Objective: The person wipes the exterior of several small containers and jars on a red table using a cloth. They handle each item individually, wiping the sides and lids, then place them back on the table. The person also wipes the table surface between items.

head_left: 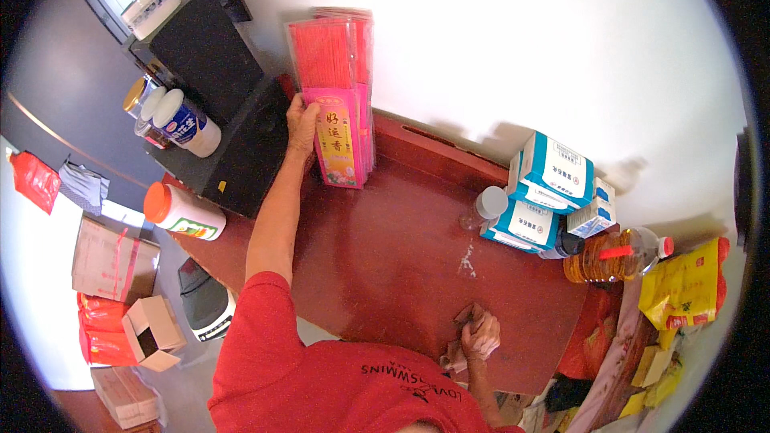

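The left hand [302, 125] grips the packets [340, 140] by one side at the table's [385, 232] back; that one-sided hold could let them slip. The right hand [482, 335] clenches a cloth [454, 355].

Brightly lit, wide fisheye view. The white wall [521, 40] is washed out toward one o'clock, with soft shadows around the stacked boxes [557, 172] at three. The red tabletop [385, 265] gleams faintly; straight lines bend near the black rim.
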A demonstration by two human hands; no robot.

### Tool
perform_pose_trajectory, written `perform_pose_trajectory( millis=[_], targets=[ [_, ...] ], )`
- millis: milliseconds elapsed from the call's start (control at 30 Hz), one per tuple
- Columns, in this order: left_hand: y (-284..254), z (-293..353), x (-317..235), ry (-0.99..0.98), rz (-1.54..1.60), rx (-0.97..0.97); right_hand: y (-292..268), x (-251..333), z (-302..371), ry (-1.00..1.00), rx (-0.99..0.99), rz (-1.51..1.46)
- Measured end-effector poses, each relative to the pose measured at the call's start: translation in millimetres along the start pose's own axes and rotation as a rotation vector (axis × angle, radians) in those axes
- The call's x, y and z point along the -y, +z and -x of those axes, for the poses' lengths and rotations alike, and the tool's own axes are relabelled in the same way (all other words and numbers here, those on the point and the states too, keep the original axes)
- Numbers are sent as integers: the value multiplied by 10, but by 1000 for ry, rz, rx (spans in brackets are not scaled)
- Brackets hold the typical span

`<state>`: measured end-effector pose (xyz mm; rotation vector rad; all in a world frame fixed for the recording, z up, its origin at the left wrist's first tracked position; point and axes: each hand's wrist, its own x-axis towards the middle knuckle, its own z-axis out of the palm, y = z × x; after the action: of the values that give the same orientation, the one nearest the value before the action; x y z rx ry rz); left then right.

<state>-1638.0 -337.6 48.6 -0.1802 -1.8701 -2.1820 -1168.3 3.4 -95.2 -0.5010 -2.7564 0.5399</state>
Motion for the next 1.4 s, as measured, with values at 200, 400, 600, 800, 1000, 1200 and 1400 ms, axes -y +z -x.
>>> perform_pose_trajectory(
  millis=[200,400,600,800,1000,1200,1400],
  targets=[
    [130,-44,139,54,-94,-170,29,1,1,37,18,29],
    [274,64,188,399,-580,-417,57,-2,8,35,-9,-5],
    [464,1078,-260,610,-696,-381,147,-61,37,15,-64,31],
    [-274,2233,-633,611,-899,-569,172,-72,70,-33,-96,71],
    [-1451,2376,-1143,441,-1036,-1006,121,-35,80,20,-31,71],
    [-2189,2038,-1259,268,-941,-911,228,-119,141,-19,-95,189],
    [-2484,1790,-1110,296,-698,-763,285,-51,109,186,-22,137]
  ],
)
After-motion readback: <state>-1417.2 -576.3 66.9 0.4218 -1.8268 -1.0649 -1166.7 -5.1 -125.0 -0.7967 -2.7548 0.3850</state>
